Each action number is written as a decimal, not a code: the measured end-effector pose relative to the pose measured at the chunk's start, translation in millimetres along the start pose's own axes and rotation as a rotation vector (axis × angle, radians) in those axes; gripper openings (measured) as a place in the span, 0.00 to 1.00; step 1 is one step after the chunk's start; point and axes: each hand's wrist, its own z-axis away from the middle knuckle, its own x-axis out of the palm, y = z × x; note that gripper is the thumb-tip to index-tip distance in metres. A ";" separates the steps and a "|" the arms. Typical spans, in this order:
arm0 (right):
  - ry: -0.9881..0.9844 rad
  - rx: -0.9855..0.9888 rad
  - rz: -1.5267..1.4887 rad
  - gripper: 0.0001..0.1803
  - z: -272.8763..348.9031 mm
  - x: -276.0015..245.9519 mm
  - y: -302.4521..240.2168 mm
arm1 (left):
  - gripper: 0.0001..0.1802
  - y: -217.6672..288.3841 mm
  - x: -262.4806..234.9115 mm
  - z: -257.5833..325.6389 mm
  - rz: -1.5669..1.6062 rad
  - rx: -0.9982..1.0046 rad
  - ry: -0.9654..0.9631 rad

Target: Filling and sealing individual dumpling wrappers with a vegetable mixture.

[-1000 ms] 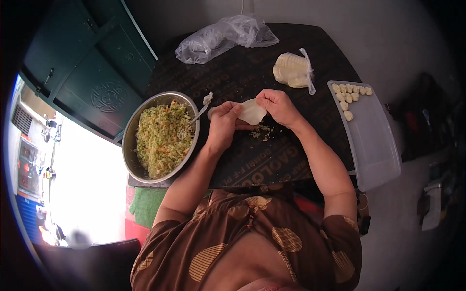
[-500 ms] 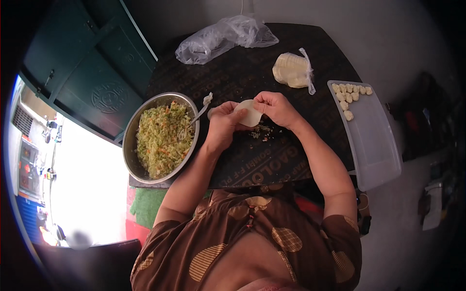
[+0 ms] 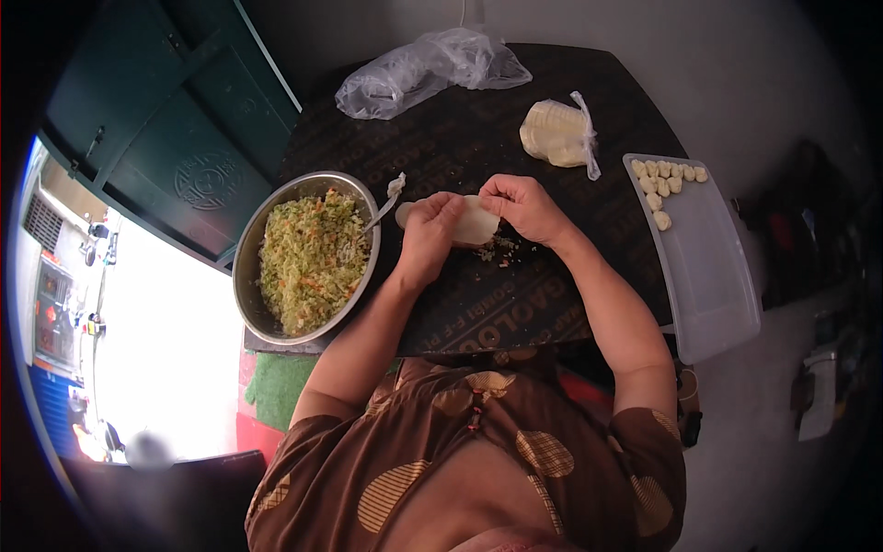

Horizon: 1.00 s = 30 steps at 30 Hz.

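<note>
Over the middle of the dark table, a round, pale dough wrapper (image 3: 475, 226) is stretched between my hands. My left hand (image 3: 429, 241) pinches its left edge between thumb and fingers. At the upper right edge, the fingertips of my right hand (image 3: 526, 207) grip the same wrapper. Another pale rounded edge (image 3: 403, 212) shows just left of my left hand; whether it lies on the table or in the hand, I cannot tell. Left of my hands stands a steel bowl (image 3: 241, 276) of shredded vegetable filling (image 3: 311, 262), with a spoon (image 3: 386, 204) leaning over its right rim.
Crumbs of filling (image 3: 504, 250) lie below the wrapper. A bag of stacked wrappers (image 3: 555, 133) and a crumpled clear plastic bag (image 3: 432, 74) are at the back. On the right, a translucent tray (image 3: 706, 276) holds several dumplings (image 3: 664, 175) at its far end. A green door (image 3: 184, 138) stands left.
My left hand's thumb and fingers have closed together at the wrapper's left edge, covering more of it. My right hand keeps its grip almost in place.
</note>
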 end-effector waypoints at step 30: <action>0.033 -0.192 0.195 0.05 3.0 1.7 -9.2 | 0.09 8.5 6.1 5.9 -0.045 -0.124 -0.069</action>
